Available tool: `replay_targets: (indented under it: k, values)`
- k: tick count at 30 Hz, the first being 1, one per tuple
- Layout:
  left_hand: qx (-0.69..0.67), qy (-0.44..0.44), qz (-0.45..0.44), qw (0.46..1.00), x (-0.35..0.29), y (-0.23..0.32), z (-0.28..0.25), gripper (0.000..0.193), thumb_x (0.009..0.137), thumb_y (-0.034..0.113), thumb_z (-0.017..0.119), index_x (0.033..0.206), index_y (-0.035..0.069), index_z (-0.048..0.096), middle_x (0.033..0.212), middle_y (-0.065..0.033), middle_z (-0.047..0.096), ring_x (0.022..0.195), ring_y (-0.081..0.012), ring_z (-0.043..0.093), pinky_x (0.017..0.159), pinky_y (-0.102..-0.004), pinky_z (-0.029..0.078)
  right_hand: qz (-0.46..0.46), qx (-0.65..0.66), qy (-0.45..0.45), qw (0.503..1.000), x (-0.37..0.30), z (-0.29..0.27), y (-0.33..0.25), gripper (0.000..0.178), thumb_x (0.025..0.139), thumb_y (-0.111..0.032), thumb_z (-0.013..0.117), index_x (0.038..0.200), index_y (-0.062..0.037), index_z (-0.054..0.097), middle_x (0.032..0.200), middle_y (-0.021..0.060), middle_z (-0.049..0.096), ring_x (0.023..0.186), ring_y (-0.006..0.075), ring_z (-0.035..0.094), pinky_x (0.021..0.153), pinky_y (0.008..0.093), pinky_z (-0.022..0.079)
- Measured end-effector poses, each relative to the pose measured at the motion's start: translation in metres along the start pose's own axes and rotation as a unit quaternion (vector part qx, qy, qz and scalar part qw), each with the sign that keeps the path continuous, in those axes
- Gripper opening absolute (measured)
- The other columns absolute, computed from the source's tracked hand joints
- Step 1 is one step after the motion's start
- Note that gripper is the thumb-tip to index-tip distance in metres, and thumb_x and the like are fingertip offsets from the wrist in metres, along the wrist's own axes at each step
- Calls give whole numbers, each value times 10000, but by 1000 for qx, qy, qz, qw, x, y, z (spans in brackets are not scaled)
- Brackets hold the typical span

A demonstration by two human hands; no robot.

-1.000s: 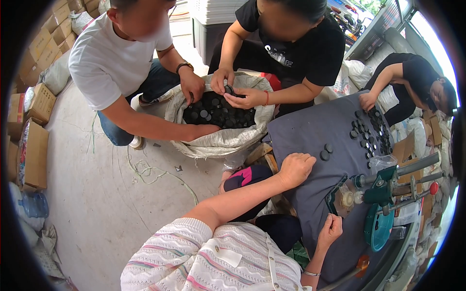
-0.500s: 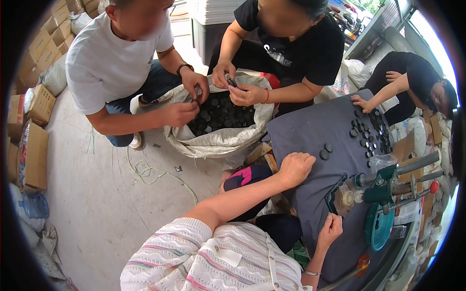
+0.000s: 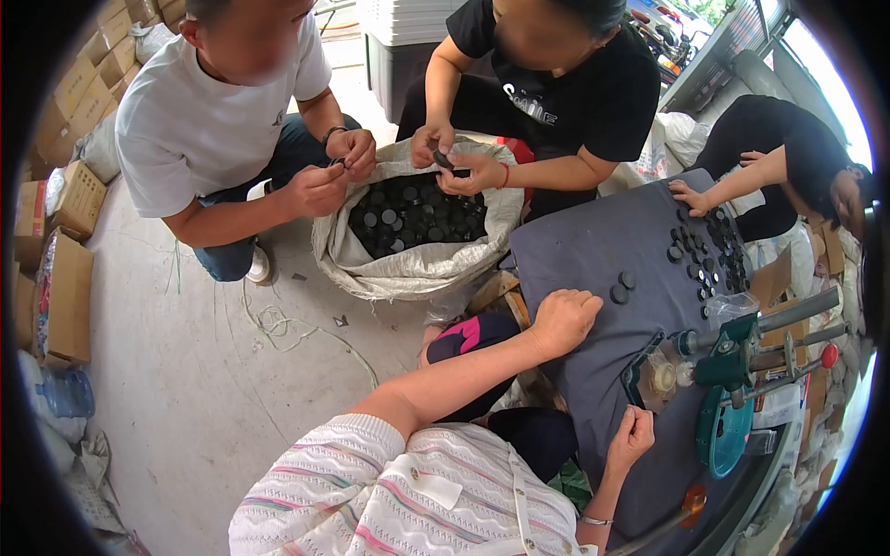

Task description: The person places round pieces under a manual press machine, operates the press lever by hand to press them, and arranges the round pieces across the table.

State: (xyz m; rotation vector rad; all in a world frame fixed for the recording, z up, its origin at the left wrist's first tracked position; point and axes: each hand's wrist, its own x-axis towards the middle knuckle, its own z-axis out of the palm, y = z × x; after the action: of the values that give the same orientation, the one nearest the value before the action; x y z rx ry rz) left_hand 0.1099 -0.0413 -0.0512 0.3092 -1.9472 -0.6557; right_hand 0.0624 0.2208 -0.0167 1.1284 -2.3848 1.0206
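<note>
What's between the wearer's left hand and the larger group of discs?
Two black discs on the gray cloth. In the head view, bare cloth separates them from both the left hand and the larger group.

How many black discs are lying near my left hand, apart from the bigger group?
2: one black disc lies nearer your left hand, and a second black disc just beyond it, both on the gray cloth. Your hand might hide more.
</note>
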Motion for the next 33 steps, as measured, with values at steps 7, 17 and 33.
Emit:
replay_targets:
  k: [7,17,33]
  values:
    - [3,1,0,1000,0,2,-2,112,746,60,653,827,78,577,675,-62,552,633,-258,594,581,-380,476,-2,4,0,1000,1,-1,-2,96,919,-57,599,882,28,626,751,110,563,656,218,550,613,318,442]
    - [-10,17,2,1000,0,1,-2,99,745,62,625,770,77,531,672,-70,532,641,-270,592,593,-387,477,-2,10,9,1000,0,1,-4,90,919,-49,599,876,25,627,745,100,556,645,203,534,605,311,433]
    - [10,8,-2,1000,-1,0,-1,89,767,57,657,824,75,590,680,-73,572,634,-279,606,579,-390,490,-20,11,18,1000,0,1,-3,43,899,-15,606,876,16,626,777,124,598,661,262,586,600,342,466]
